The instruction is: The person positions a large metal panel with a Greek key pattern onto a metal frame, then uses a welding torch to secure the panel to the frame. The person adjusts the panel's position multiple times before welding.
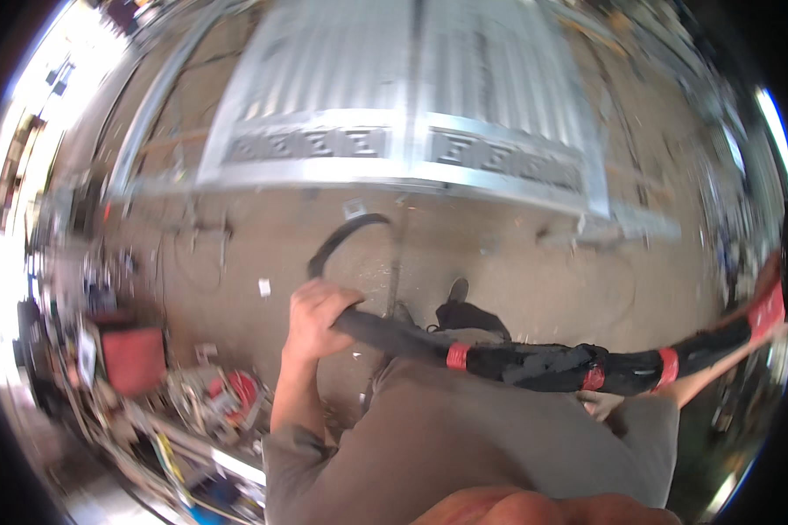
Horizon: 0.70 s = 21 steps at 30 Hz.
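Observation:
My left hand (pixel 320 317) is closed around a thick black sleeved cable or hose (pixel 543 366), just left of its first red tape band. Beyond the fist, a thinner black end curls up and right over the floor. The thick part runs rightward across my body, bound with several red bands and ragged on its surface. My right forearm (pixel 718 374) stretches along it to the right rim. There blur and the picture's edge obscure the right hand, so its fingers cannot be made out.
Ahead, a silvery metal gate (pixel 411 166) with ribbed panels and a patterned strip lies by the brown floor (pixel 499 254). At left stand a red box-like object (pixel 134 360) and a cluttered bench with a red coil (pixel 236 395). A dark shoe (pixel 458 290) shows below me.

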Available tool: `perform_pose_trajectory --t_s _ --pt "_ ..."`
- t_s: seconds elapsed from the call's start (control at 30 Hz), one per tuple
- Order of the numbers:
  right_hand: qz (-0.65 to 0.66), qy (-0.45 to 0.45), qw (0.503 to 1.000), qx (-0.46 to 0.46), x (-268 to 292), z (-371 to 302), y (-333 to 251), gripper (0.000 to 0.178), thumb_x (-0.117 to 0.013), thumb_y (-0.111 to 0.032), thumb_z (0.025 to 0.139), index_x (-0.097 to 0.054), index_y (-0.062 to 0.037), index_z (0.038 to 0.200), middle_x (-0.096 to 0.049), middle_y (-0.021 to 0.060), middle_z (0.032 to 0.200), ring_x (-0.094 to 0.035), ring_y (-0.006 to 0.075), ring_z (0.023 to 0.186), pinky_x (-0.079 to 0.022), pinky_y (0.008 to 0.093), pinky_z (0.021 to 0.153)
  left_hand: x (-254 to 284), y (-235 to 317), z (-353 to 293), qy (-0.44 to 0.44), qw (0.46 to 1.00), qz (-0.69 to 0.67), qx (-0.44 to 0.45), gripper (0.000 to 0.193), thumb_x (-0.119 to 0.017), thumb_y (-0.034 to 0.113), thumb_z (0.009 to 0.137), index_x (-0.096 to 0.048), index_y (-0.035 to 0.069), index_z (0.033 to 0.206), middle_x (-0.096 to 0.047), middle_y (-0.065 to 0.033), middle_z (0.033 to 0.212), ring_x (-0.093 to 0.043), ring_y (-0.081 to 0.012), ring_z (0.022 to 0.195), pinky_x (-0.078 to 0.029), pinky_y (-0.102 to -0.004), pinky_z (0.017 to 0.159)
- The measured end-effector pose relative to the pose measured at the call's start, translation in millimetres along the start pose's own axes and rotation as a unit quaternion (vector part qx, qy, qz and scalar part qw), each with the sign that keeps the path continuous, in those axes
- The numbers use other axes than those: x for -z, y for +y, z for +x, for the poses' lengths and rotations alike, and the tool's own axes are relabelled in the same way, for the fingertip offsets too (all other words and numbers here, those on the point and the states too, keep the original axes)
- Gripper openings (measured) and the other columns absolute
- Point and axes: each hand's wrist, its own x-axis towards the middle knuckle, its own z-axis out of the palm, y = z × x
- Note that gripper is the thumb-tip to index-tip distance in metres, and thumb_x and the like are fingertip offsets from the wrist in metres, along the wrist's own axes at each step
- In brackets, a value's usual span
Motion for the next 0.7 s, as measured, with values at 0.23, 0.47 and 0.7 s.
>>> perform_pose_trajectory --t_s 0.23,0.47,0.7 --pt "0.004 0.061 0.997 -0.036 66 -23 1 0.06 -0.042 -0.035 0.11 -0.037 0.0067 0.153 -0.051 0.0274 0.145 -0.05 0.0214 0.089 -0.045 0.033 0.079 -142 -42 14 -0.354 0.925 0.01 0.139 0.033 -0.077 0.017 0.072 -0.074 0.015 0.105 -0.073 -0.0156 0.09 -0.071 -0.0405 0.091 -0.055 -0.0497 0.081" --pt "0.024 0.085 0.989 -0.117 154 -21 59 0.06 -0.042 -0.035 0.111 -0.037 0.0065 0.154 -0.05 0.0289 0.146 -0.048 0.0204 0.083 -0.044 0.0318 0.073 -225 -15 42 -0.318 0.921 0.067 0.212 0.02 -0.079 0.025 0.08 -0.073 0.016 0.097 -0.073 -0.0128 0.081 -0.071 -0.0397 0.089 -0.056 -0.0482 0.078" --pt "-0.071 0.074 0.961 -0.258 214 -23 131 0.062 -0.046 -0.051 0.11 -0.057 0.0039 0.135 -0.063 0.0112 0.083 -0.058 0.0166 0.061 -0.047 0.0286 0.056 -304 17 85 -0.41 0.89 0.123 0.158 0.016 -0.076 0.025 0.082 -0.073 0.016 0.094 -0.075 -0.0116 0.086 -0.073 -0.0354 0.091 -0.053 -0.0474 0.086"
